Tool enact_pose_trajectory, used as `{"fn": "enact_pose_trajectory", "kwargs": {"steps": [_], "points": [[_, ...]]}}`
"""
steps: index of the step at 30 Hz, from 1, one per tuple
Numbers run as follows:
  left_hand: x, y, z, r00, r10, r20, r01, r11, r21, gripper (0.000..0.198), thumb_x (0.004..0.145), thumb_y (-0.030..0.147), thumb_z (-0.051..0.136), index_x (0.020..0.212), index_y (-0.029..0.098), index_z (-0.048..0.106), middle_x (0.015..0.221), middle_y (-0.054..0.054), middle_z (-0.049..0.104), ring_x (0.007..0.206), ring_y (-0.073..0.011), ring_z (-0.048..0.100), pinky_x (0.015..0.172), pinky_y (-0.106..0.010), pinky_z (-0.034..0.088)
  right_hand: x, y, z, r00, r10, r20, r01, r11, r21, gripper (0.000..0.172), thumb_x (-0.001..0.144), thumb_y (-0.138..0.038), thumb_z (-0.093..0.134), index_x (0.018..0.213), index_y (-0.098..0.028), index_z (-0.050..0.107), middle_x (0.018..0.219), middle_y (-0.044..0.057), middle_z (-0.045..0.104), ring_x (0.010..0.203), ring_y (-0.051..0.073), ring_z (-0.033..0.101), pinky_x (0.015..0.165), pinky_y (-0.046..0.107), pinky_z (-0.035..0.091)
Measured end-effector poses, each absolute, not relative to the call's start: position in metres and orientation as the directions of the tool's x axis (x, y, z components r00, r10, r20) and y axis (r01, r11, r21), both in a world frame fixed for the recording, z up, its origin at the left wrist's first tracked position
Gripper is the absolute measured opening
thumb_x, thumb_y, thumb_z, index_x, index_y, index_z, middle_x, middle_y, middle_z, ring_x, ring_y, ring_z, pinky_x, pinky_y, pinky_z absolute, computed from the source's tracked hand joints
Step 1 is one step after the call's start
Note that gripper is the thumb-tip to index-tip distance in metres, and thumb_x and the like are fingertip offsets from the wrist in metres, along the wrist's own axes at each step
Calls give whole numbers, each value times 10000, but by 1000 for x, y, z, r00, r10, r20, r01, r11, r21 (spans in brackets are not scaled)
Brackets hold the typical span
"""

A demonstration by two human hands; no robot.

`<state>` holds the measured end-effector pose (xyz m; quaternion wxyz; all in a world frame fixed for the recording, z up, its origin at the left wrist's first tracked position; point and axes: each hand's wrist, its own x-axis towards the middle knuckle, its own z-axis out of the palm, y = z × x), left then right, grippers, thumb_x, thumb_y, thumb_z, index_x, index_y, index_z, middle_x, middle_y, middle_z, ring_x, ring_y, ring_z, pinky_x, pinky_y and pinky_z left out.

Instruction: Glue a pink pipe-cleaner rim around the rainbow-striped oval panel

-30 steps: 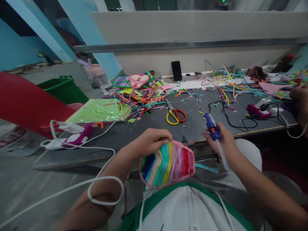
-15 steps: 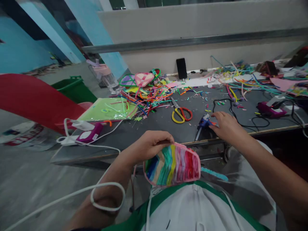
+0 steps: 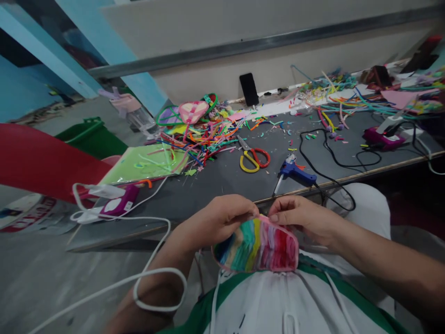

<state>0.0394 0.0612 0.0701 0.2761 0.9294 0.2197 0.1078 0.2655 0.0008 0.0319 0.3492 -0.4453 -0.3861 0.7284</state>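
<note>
A heart-shaped piece (image 3: 259,246) made of striped, many-coloured fuzzy stems with a pink rim sits over my lap. My left hand (image 3: 219,219) pinches its upper left edge, fingers closed. My right hand (image 3: 301,217) grips its upper right edge, fingers curled on the rim. A blue glue gun (image 3: 295,170) lies on the grey table (image 3: 222,178) just beyond my hands, its black cord trailing right.
Yellow-and-red scissors (image 3: 253,158) lie left of the glue gun. A heap of coloured stems (image 3: 205,137), a green sheet (image 3: 146,163), a purple device (image 3: 118,206) with white cable, a black phone (image 3: 248,89) and a red chair (image 3: 41,160) surround the table.
My right hand laid the blue glue gun on the table, then came back and took hold of the striped heart's right edge. The left hand kept its hold.
</note>
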Motion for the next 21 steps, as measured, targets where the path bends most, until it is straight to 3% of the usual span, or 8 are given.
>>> {"fn": "enact_pose_trajectory", "kwargs": {"steps": [14, 21], "points": [[43, 62, 63, 915, 395, 86, 284, -779, 559, 207, 887, 91, 474, 1010, 198, 602, 944, -21, 680, 895, -130, 613, 794, -202, 421, 265, -1, 29, -337, 819, -463, -159, -535, -830, 85, 567, -194, 670, 625, -149, 626, 535, -50, 561, 447, 51, 441, 428, 185, 273], [45, 62, 61, 937, 344, 66, 239, -765, 598, 314, 826, 0, 443, 1002, 196, 613, 946, -41, 672, 903, -151, 599, 801, -232, 423, 259, -7, 25, -300, 806, -510, -190, -574, -796, 75, 551, -181, 628, 608, -161, 584, 466, -70, 518, 386, 44, 387, 388, 195, 224]]}}
